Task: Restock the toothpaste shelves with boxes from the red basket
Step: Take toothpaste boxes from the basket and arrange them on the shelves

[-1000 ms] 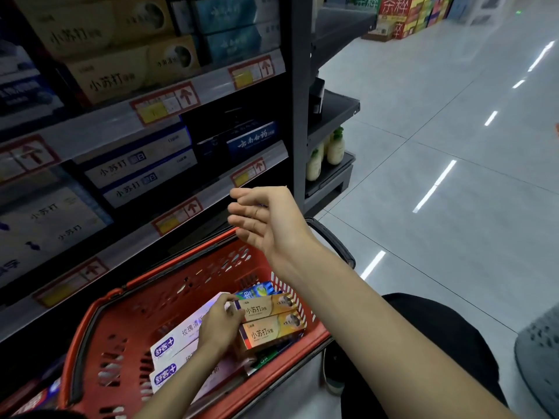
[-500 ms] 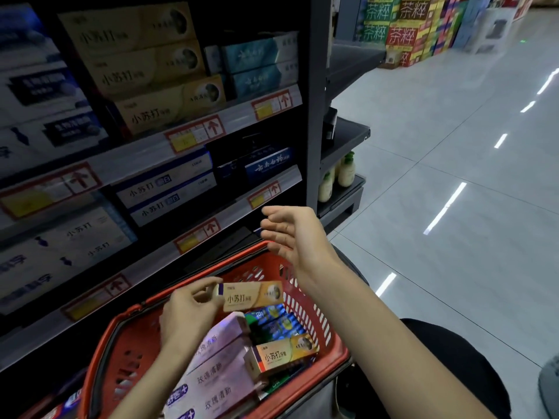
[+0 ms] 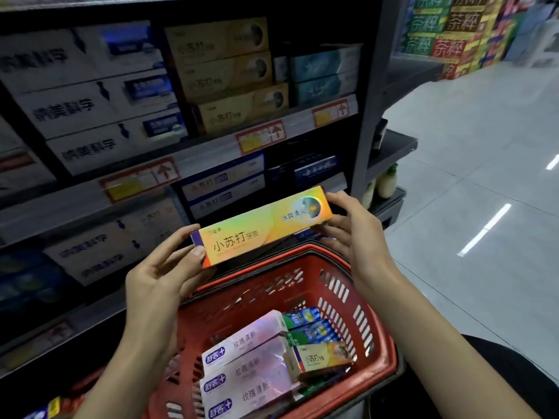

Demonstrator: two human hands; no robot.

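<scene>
While I hold the yellow toothpaste box [image 3: 261, 226] up in front of the shelves [image 3: 211, 149], both hands are on it.

- Left hand [image 3: 163, 267]: grips the left end, thumb on the front face, fingers behind.
- Right hand [image 3: 354, 234]: holds the right end, thumb at the top corner, fingers curled under the lower edge.
- Box attitude: tilted, right end higher, label facing me. It sits above the far rim of the red basket [image 3: 381, 334] and does not touch it.

Basket contents, low in front of me:
- Stacked pink boxes [image 3: 248, 358] on the left side, lying flat.
- Blue-green boxes [image 3: 305, 323] just beside them, toward the far right.
- A second yellow box [image 3: 323, 356] lying on top at the right, touching the pink stack.

Shelf side:
- A matching stack of yellow boxes on the shelf [image 3: 230, 83] sits on the upper level, between white boxes [image 3: 90, 107] on the left and teal boxes [image 3: 323, 77] on the right.
- Red-and-yellow price tags [image 3: 260, 137] run along the rail edges.
- Shelf text is motion-blurred, mostly unreadable.

Pale tiled floor [image 3: 484, 176] is to the right, with light bottles [image 3: 387, 182] on the low end shelf.
</scene>
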